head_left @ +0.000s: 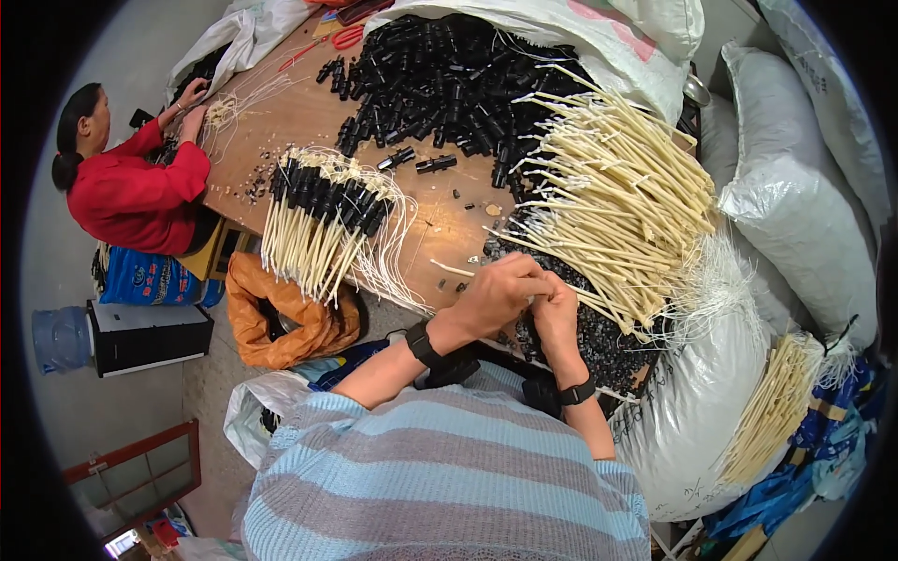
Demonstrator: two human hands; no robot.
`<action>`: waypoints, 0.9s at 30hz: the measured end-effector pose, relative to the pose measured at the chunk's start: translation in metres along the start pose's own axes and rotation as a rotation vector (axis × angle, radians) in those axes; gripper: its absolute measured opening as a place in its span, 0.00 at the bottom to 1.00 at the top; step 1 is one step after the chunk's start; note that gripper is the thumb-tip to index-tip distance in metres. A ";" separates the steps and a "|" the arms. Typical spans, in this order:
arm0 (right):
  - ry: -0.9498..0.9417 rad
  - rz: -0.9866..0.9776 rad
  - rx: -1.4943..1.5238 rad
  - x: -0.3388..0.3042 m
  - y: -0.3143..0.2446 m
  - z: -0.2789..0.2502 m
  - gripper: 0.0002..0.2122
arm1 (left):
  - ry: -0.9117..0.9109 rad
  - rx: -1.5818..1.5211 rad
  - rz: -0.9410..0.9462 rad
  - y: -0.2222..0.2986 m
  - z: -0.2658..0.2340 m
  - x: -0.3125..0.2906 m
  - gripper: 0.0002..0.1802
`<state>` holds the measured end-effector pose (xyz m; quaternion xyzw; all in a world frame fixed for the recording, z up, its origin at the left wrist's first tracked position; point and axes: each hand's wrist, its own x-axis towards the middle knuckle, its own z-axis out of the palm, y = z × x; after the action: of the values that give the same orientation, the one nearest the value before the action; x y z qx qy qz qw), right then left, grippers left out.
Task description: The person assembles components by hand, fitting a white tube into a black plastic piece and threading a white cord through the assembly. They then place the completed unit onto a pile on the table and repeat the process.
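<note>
My left hand (500, 294) is closed, and a thin cream sleeved wire (452, 269) sticks out from it to the left. Against its fingertips, my right hand (558, 321) pinches at the same spot; what lies between its fingers is hidden. Just beyond and to the right is a big heap of cream sleeved wires (622, 187) with thin white ends. Small black plastic bits (599, 348) lie around and under my hands. Left of them rests a bundle of cream wires fitted with black connectors (323, 215).
A pile of black connectors (449, 84) spreads over the wooden table (309, 107) at the back. Red scissors (346, 37) lie beyond. White sacks (795, 168) crowd the right side; an orange bag (281, 337) stands left. A person in red (136, 196) works at the far left.
</note>
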<state>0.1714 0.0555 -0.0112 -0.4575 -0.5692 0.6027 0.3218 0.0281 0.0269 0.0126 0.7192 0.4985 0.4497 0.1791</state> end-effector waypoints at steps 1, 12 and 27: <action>-0.026 -0.054 -0.074 0.000 0.003 -0.001 0.04 | -0.011 -0.002 0.003 -0.002 0.000 -0.001 0.19; 0.197 -0.556 -0.662 -0.005 -0.017 0.007 0.05 | 0.125 -0.445 -0.641 -0.013 -0.003 -0.012 0.12; -0.028 -0.067 0.034 -0.013 -0.022 -0.005 0.06 | 0.182 -0.036 -0.335 -0.015 -0.019 -0.005 0.15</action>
<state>0.1773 0.0492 0.0134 -0.4242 -0.5784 0.6075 0.3413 0.0035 0.0257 0.0095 0.5793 0.6173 0.4854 0.2186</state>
